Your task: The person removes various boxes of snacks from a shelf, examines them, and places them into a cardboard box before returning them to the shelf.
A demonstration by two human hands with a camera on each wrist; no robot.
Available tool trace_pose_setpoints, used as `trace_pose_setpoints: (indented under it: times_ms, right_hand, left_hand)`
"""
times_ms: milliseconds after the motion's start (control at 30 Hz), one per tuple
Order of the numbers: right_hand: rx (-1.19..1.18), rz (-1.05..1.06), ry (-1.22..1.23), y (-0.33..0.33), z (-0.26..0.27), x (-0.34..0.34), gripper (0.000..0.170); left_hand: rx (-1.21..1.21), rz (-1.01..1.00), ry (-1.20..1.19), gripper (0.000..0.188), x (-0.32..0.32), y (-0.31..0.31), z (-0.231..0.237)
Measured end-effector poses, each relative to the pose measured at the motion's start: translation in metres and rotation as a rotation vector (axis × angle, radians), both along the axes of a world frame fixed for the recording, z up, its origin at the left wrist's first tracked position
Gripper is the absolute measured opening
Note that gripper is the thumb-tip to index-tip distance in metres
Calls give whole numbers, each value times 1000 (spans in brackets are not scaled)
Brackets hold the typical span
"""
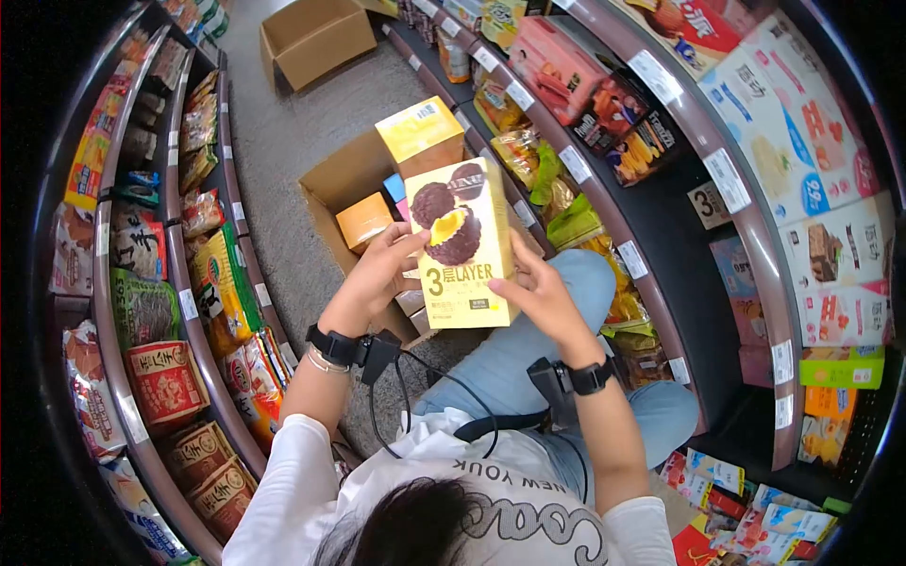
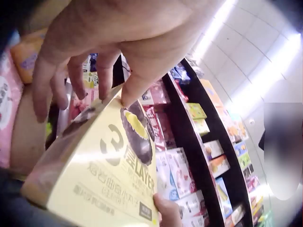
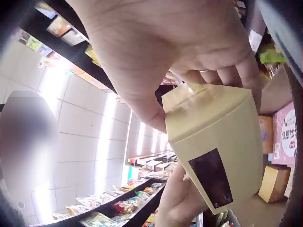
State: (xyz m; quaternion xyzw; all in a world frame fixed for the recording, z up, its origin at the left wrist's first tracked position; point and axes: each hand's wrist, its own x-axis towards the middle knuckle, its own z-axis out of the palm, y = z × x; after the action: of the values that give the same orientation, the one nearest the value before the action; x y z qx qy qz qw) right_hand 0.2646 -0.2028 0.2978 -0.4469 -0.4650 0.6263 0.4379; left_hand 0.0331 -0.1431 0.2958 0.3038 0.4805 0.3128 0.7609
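A pale yellow cookie box [image 1: 461, 247] marked "3 LAYER", with dark round cookies pictured on it, is held up between both hands over the person's lap. At its left edge the left hand [image 1: 379, 274] grips it, thumb on the printed front. The right hand [image 1: 545, 297] holds the lower right side, its thumb near the front corner. In the left wrist view, the box [image 2: 102, 172] tilts below the left hand [image 2: 128, 33], whose thumb presses its edge. The right wrist view shows the right hand [image 3: 180, 56] around the box's end, with a dark panel on the box [image 3: 241, 151].
An open carton [image 1: 326, 193] stands ahead, holding an orange box [image 1: 364, 223] and a larger yellow box [image 1: 420, 132]. Another carton [image 1: 316, 47] lies farther up the aisle. Stocked shelves flank both sides, with price tags on the right shelf edge [image 1: 661, 311]. Packets [image 1: 746, 509] lie at lower right.
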Motion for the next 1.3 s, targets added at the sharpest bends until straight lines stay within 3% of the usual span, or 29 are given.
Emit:
trace_pose_setpoints:
  times_ms: [33, 167, 267, 367, 400, 433, 567, 667, 767, 833, 900, 1000, 1100, 1233, 1300]
  right_hand:
    - [-12, 44, -14, 11, -10, -5, 78]
    - [-50, 130, -153, 44, -47, -24, 67]
    - [-27, 173, -326, 59, -66, -39, 61]
    - [49, 274, -594, 67, -63, -60, 59]
    - [14, 306, -577, 70, -69, -65, 59]
    - [-21, 338, -560, 74, -79, -70, 59]
    - [-58, 395, -628, 85, -103, -87, 53]
    - [-116, 413, -734, 88, -106, -95, 53]
    - [-138, 429, -827, 90, -114, -101, 58]
    - [-75, 477, -848, 87, -106, -104, 64]
    - [-97, 454, -853, 87, -132, -109, 65]
    - [-159, 492, -912, 87, -147, -118, 74]
    - [-182, 589, -935, 86, -130, -124, 83]
    - [-114, 794, -950, 91, -83, -121, 89]
    - [-73, 851, -960, 94, -112, -126, 84]
  left_hand:
    - [-24, -7, -51, 50, -8, 5, -12]
    - [-53, 40, -49, 55, -26, 12, -42]
    - [-141, 62, 20, 48, -40, 18, -54]
    - [-99, 98, 103, 66, -50, 21, -59]
    - [-71, 117, 163, 72, -50, 21, -56]
    - [-103, 78, 175, 89, -55, 23, -56]
    - [-104, 72, 250, 114, -72, 28, -82]
    - [-67, -50, 362, 116, -78, 34, -80]
    - [-52, -98, 442, 105, -79, 40, -78]
    - [-37, -138, 511, 89, -81, 46, -81]
    - [-18, -180, 580, 69, -79, 48, -76]
    - [135, -341, 790, 79, -87, 51, -110]
    - [20, -376, 877, 93, -91, 64, -138]
    - [-82, -545, 1054, 86, -71, 70, -116]
    - [-79, -697, 1127, 88, -68, 77, -116]
